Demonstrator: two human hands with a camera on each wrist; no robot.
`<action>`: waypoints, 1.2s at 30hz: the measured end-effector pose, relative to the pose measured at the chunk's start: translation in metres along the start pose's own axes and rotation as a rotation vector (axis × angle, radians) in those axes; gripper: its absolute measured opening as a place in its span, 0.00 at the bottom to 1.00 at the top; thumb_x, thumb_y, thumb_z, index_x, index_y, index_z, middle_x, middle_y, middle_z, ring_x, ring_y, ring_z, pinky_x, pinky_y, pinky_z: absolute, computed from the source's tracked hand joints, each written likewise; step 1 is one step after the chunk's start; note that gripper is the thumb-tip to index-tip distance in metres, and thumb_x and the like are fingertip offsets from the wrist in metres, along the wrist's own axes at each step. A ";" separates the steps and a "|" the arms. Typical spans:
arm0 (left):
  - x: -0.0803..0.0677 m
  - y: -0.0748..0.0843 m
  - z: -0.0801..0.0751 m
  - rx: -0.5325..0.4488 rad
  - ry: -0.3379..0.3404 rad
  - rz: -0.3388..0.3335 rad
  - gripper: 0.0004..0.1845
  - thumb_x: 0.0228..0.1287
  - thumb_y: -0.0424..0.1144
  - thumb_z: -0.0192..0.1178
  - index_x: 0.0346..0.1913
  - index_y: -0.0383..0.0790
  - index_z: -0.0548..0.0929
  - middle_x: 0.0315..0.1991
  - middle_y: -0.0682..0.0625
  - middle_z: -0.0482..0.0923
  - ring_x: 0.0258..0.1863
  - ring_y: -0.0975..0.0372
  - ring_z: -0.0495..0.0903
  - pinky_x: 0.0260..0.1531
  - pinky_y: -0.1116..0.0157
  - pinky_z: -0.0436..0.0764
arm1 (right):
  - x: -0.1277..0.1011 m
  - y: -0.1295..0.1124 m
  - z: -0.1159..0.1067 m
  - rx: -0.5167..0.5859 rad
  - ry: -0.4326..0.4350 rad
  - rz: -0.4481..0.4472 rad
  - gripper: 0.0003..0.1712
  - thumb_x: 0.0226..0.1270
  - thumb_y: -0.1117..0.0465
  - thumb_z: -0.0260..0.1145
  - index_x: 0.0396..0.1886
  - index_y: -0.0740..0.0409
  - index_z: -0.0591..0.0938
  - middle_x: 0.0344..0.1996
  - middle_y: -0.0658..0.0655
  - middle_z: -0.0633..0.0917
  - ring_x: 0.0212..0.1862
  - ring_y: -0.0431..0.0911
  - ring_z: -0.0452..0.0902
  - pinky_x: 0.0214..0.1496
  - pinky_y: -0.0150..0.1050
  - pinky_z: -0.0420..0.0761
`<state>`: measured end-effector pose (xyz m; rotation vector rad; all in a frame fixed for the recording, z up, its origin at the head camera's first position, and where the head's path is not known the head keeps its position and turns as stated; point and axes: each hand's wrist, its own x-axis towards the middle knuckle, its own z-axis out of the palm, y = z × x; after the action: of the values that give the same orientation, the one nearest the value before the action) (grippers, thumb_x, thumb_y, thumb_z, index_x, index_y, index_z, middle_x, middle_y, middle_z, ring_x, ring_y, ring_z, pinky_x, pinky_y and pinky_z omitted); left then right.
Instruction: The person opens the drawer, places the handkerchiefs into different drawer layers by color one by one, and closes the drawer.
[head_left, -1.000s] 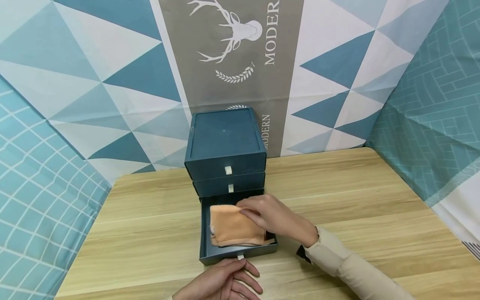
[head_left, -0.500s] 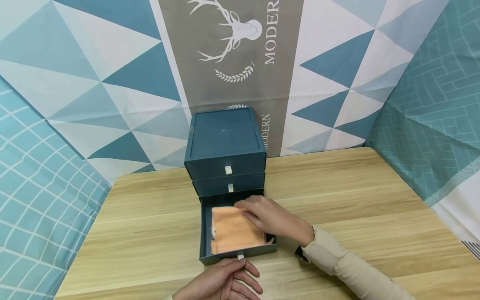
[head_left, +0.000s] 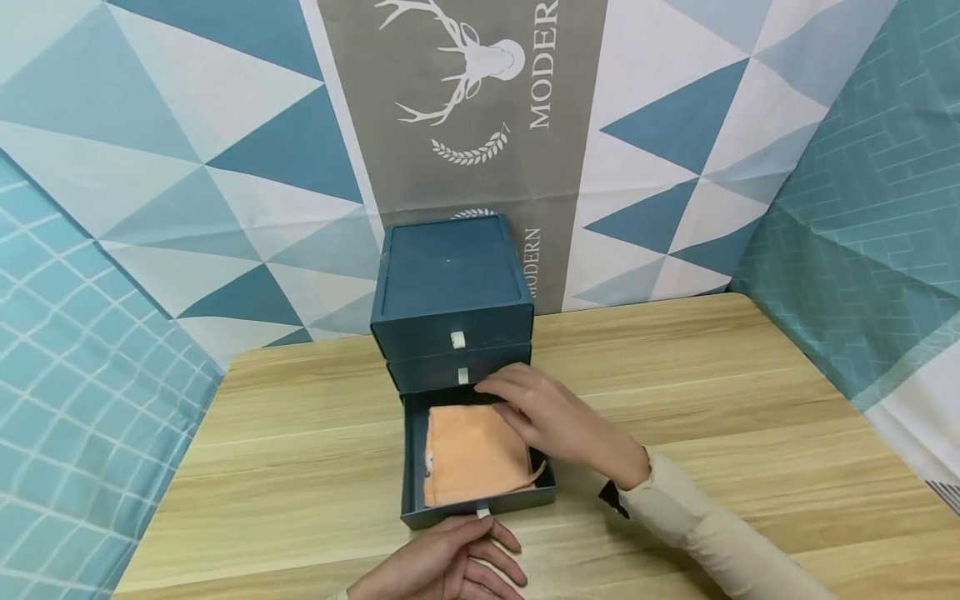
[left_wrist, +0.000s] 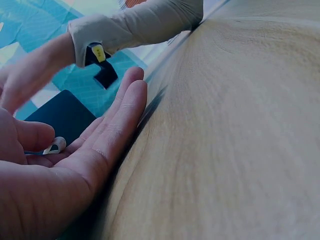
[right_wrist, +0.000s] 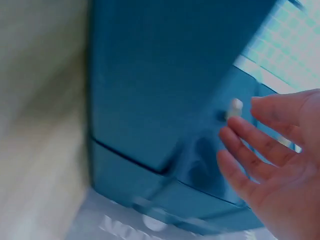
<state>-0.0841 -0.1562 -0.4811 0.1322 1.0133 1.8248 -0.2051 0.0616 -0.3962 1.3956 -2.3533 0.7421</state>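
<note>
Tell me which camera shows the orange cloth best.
The head view: the cloth lies flat in the open bottom drawer, with the right hand over its far corner. The left wrist and right wrist views show none of it.

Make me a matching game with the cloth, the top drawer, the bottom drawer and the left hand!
Things:
1. cloth
2. top drawer
3. bottom drawer
4. left hand

States or places:
A. pulled open
B. pinching the white pull tab
C. closed
D. lying flat inside, orange

Pairs: 1-D, 2-C, 3-A, 4-B
</note>
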 end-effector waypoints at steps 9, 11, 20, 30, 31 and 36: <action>0.009 -0.002 0.004 0.001 0.022 -0.025 0.27 0.79 0.52 0.46 0.65 0.31 0.71 0.56 0.40 0.81 0.51 0.59 0.84 0.53 0.63 0.81 | 0.009 -0.004 -0.071 -0.008 0.358 -0.014 0.19 0.67 0.69 0.67 0.57 0.60 0.82 0.44 0.54 0.85 0.44 0.43 0.79 0.42 0.38 0.80; 0.008 -0.001 0.003 -0.007 0.022 -0.028 0.27 0.79 0.52 0.46 0.65 0.31 0.71 0.56 0.40 0.81 0.53 0.58 0.84 0.54 0.62 0.81 | 0.018 -0.001 -0.080 0.001 0.390 0.021 0.19 0.69 0.67 0.67 0.59 0.59 0.81 0.47 0.55 0.83 0.47 0.45 0.77 0.45 0.40 0.79; 0.006 0.001 0.000 -0.002 0.022 -0.037 0.28 0.79 0.52 0.46 0.66 0.31 0.70 0.58 0.39 0.80 0.54 0.56 0.83 0.56 0.61 0.80 | 0.036 0.028 -0.071 0.034 0.174 0.215 0.22 0.77 0.59 0.60 0.67 0.60 0.77 0.70 0.60 0.71 0.74 0.53 0.60 0.72 0.53 0.65; 0.001 0.003 -0.002 0.025 -0.002 -0.019 0.28 0.81 0.51 0.42 0.66 0.31 0.69 0.58 0.39 0.79 0.58 0.53 0.81 0.57 0.59 0.79 | 0.038 0.035 -0.065 0.078 0.219 0.178 0.22 0.76 0.57 0.61 0.66 0.55 0.78 0.71 0.57 0.70 0.75 0.48 0.59 0.71 0.50 0.67; 0.001 0.003 -0.002 0.027 -0.001 -0.018 0.27 0.81 0.51 0.42 0.66 0.31 0.69 0.58 0.39 0.79 0.57 0.53 0.81 0.57 0.59 0.79 | 0.039 0.035 -0.064 0.079 0.223 0.175 0.22 0.76 0.57 0.61 0.66 0.55 0.79 0.71 0.56 0.70 0.75 0.47 0.59 0.71 0.50 0.67; -0.001 0.003 -0.002 0.028 0.016 -0.026 0.28 0.80 0.51 0.43 0.66 0.31 0.70 0.58 0.39 0.80 0.56 0.55 0.82 0.56 0.61 0.80 | 0.039 0.036 -0.061 0.075 0.246 0.172 0.21 0.76 0.57 0.61 0.65 0.55 0.79 0.71 0.56 0.71 0.75 0.47 0.59 0.71 0.50 0.67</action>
<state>-0.0864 -0.1581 -0.4800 0.1204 1.0472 1.7910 -0.2552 0.0824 -0.3365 1.0689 -2.2891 0.9979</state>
